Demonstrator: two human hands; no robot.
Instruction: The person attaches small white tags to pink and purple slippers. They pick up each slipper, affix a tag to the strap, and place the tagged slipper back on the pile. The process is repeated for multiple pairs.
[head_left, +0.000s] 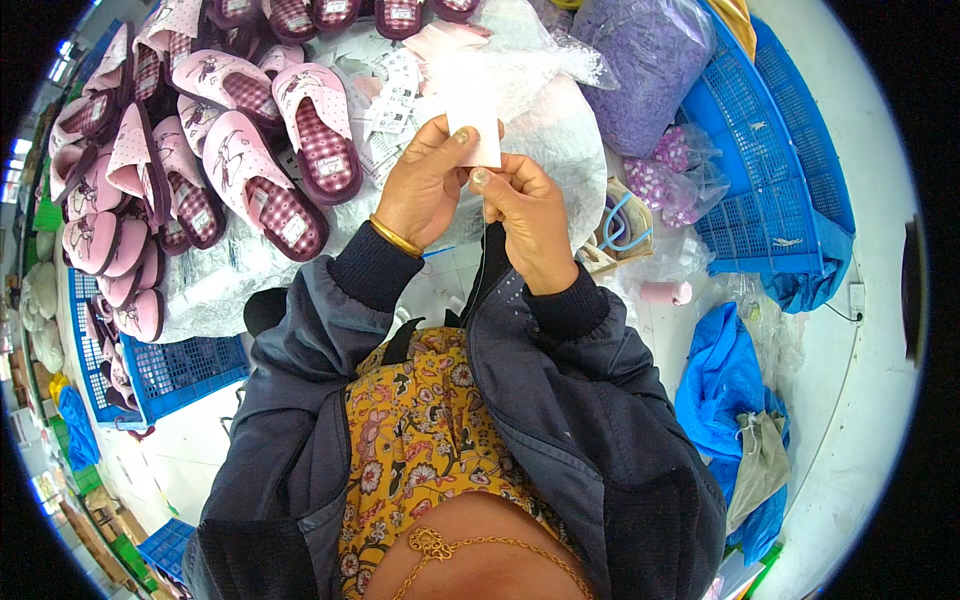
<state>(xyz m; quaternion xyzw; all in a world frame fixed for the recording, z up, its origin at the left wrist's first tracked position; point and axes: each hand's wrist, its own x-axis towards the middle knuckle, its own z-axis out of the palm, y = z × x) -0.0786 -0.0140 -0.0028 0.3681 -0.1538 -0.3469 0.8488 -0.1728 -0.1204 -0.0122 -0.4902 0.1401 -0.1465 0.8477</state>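
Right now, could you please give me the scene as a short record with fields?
left hand: pinches white card
right hand: at the card's lower edge; grip unclear
slippers: pink, heaped left of the card
papers: loose, beside slippers
purple bundle: in clear plastic, right of the card
blue crates: on both sides

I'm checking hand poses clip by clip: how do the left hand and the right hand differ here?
The left hand has a gold bangle at its wrist; none shows on the right hand.
The left hand's thumb presses on the face of the pale card; the right hand's thumb sits just below its lower edge.
Both are bare and come out of dark cuffs.
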